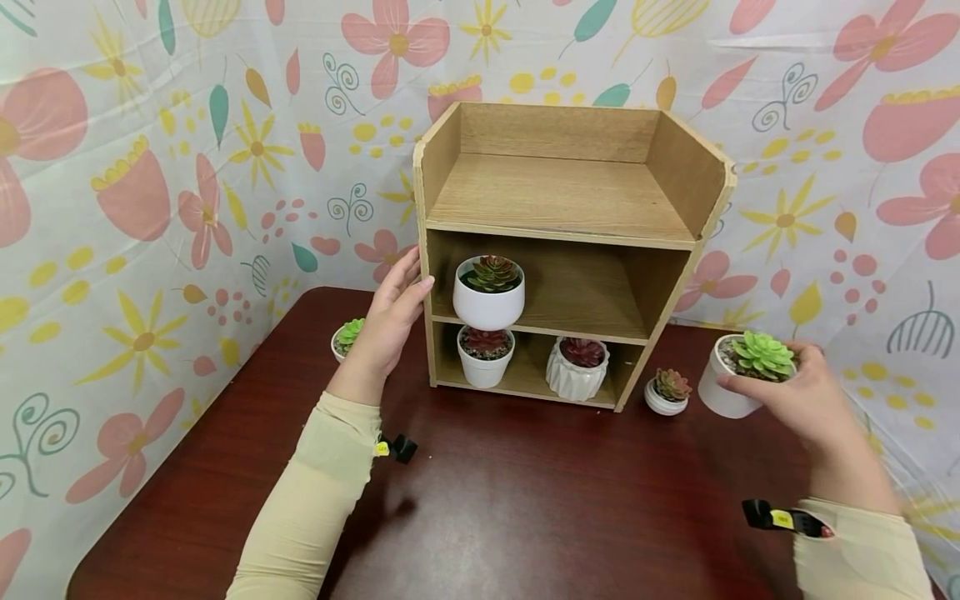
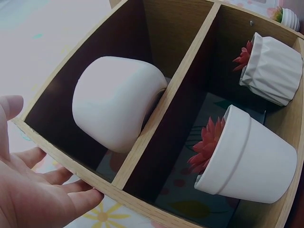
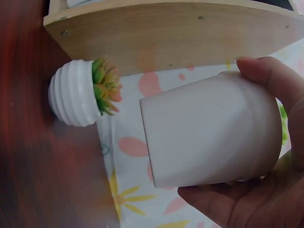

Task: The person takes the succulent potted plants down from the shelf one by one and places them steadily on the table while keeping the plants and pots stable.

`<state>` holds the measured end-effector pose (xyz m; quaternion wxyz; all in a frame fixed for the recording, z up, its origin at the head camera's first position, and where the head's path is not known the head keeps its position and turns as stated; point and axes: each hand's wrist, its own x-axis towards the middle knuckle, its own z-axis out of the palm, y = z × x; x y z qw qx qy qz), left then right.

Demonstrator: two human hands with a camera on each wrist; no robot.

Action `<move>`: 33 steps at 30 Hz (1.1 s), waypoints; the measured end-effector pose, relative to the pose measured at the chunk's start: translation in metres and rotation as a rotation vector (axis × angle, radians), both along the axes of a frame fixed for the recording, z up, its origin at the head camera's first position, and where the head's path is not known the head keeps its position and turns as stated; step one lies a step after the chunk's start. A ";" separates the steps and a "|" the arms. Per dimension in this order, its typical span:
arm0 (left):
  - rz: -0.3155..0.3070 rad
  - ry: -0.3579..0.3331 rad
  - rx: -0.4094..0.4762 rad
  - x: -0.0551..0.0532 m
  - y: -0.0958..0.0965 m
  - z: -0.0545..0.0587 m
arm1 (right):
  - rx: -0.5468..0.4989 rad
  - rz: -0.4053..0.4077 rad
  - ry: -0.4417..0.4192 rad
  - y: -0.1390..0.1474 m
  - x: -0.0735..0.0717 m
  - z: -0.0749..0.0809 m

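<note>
My right hand (image 1: 806, 392) grips a white pot (image 3: 209, 137) with a bright green succulent (image 1: 763, 354), thumb and fingers on opposite sides near the rim. The pot appears held above the table, right of the wooden shelf (image 1: 562, 237). At the shelf's left side panel, my left hand (image 1: 386, 321) rests its extended fingertips against the edge, holding nothing. A rounded white pot (image 1: 489, 307) with a green-red succulent stands on the middle shelf. Below it are a smooth white pot (image 1: 485, 371) and a ridged white pot (image 1: 577, 379), both with red succulents.
A small ribbed pot (image 1: 666, 404) with an orange-green succulent stands on the table just right of the shelf. Another green succulent (image 1: 348, 335) in a white pot is partly hidden behind my left hand. Patterned cloth (image 1: 247, 167) hangs behind the dark red table (image 1: 517, 500).
</note>
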<state>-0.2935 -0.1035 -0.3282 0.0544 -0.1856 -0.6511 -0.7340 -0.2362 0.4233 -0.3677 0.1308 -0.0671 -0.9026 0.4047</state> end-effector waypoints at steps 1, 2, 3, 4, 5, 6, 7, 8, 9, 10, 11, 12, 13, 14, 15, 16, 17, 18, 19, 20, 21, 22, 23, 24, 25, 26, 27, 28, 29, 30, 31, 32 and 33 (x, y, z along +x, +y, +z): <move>0.000 -0.002 -0.001 0.000 0.000 0.000 | 0.016 0.006 0.001 0.001 -0.001 -0.001; -0.001 -0.004 -0.001 0.000 0.000 0.000 | 0.033 0.012 0.001 0.001 -0.002 -0.003; -0.001 -0.004 -0.002 0.001 0.000 0.000 | 0.043 0.019 -0.001 0.002 -0.003 -0.004; -0.001 -0.006 -0.001 0.001 0.000 0.000 | 0.053 0.019 -0.008 0.003 -0.004 -0.005; -0.001 -0.006 -0.001 0.001 0.000 0.000 | 0.062 0.023 -0.016 0.003 -0.005 -0.006; -0.001 -0.005 -0.002 0.001 0.000 0.000 | 0.074 0.022 -0.025 0.004 -0.006 -0.007; -0.001 -0.005 -0.002 0.001 0.000 0.000 | 0.086 0.021 -0.035 0.004 -0.006 -0.008; -0.002 -0.004 -0.001 0.000 0.000 0.000 | 0.092 0.024 -0.040 0.005 -0.007 -0.009; -0.002 -0.004 -0.001 0.000 0.000 0.000 | 0.099 0.022 -0.047 0.005 -0.008 -0.011; -0.002 -0.004 -0.001 0.000 0.000 0.000 | 0.110 0.018 -0.046 0.006 -0.009 -0.012; -0.004 -0.003 -0.001 0.000 -0.001 0.000 | 0.117 0.022 -0.040 0.006 -0.009 -0.013; -0.005 -0.003 -0.001 0.000 -0.001 -0.001 | 0.119 0.024 -0.032 0.006 -0.010 -0.015; -0.005 -0.003 -0.001 0.000 -0.001 -0.001 | 0.119 0.025 -0.030 0.006 -0.010 -0.016; -0.005 -0.003 -0.001 0.000 -0.001 -0.001 | 0.116 0.023 -0.038 0.007 -0.010 -0.017; -0.004 -0.004 0.000 0.000 -0.001 -0.001 | 0.113 0.018 -0.046 0.007 -0.010 -0.019; -0.004 -0.005 0.001 0.001 0.000 0.000 | 0.109 0.017 -0.057 0.007 -0.010 -0.020; -0.004 -0.004 0.004 0.001 0.000 0.000 | 0.107 0.022 -0.066 0.008 -0.010 -0.021; -0.005 -0.003 0.008 0.001 0.000 0.000 | 0.111 0.018 -0.078 0.008 -0.010 -0.022; -0.006 -0.002 0.010 0.001 0.000 0.000 | 0.112 0.020 -0.090 0.009 -0.011 -0.023; -0.008 -0.001 0.012 0.001 0.000 0.000 | 0.113 0.024 -0.095 0.009 -0.012 -0.024; -0.008 0.001 0.013 0.001 0.000 0.001 | 0.112 0.035 -0.093 0.010 -0.013 -0.025; -0.008 0.002 0.013 0.001 0.000 0.001 | 0.119 0.039 -0.095 0.011 -0.013 -0.026; -0.009 0.003 0.012 0.001 0.000 0.001 | 0.127 0.043 -0.093 0.012 -0.014 -0.026; -0.007 0.002 0.009 0.001 0.000 0.001 | 0.126 0.043 -0.099 0.012 -0.014 -0.027; -0.006 0.002 0.006 0.001 0.000 0.001 | 0.125 0.047 -0.106 0.013 -0.015 -0.028; -0.005 0.002 0.004 0.001 0.000 0.001 | 0.123 0.048 -0.116 0.013 -0.015 -0.028; -0.004 0.001 0.003 0.000 0.001 0.000 | 0.126 0.043 -0.133 0.014 -0.015 -0.029; -0.004 0.001 0.002 0.000 0.000 0.000 | 0.128 0.035 -0.150 0.014 -0.015 -0.029; -0.005 0.000 0.002 0.000 0.000 0.000 | 0.123 0.032 -0.166 0.014 -0.015 -0.030; -0.005 0.000 0.002 0.000 0.000 0.000 | 0.117 0.029 -0.182 0.014 -0.015 -0.031; -0.006 0.000 0.003 0.000 0.000 0.000 | 0.112 0.027 -0.191 0.014 -0.015 -0.032; -0.006 -0.001 0.005 0.000 0.000 0.000 | 0.109 0.026 -0.198 0.014 -0.015 -0.032; -0.007 -0.001 0.006 0.000 0.000 0.000 | 0.107 0.025 -0.200 0.014 -0.015 -0.033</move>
